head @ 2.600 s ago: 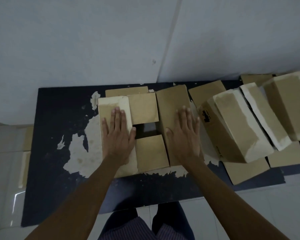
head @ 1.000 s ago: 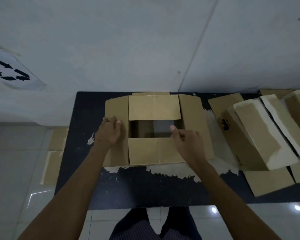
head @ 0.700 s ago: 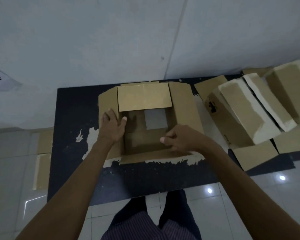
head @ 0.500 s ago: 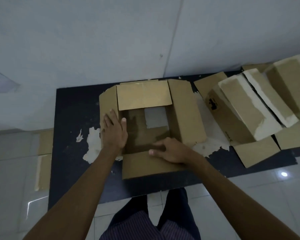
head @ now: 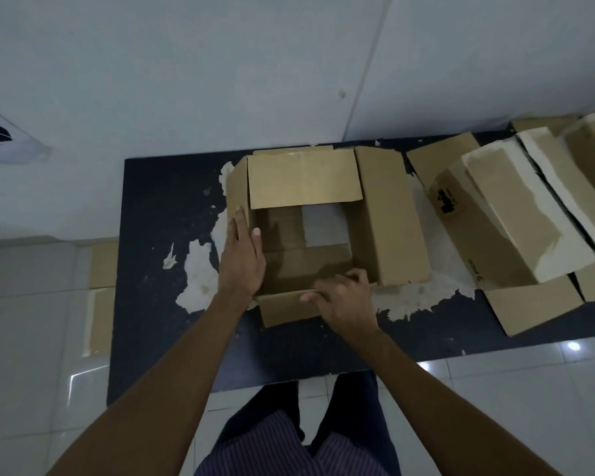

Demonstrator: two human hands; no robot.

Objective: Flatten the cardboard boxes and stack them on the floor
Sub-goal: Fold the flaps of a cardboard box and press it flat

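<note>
Right grip [head: 340, 300] pinches the open box's near flap [head: 285, 309]; left hand [head: 243, 259] presses flat, fingers straight.

No legible text on boxes [head: 502, 228]

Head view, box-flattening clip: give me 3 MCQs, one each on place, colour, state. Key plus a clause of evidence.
1. Where does the left hand rest?
A. on the left flap of the open box
B. on the wall
C. on the boxes at the right

2. What colour is the tabletop under the box?
A. bright red
B. dark, with pale patches
C. green

3. What state is the near flap in?
A. taped shut
C. torn off
B. folded outward toward the person, with the right hand at its edge

Key: 1 A, its flat fingers lie along the box's left side. 2 B, a dark surface with pale blotches. 3 B, the box's inside shows and the flap hangs toward the person.
</note>
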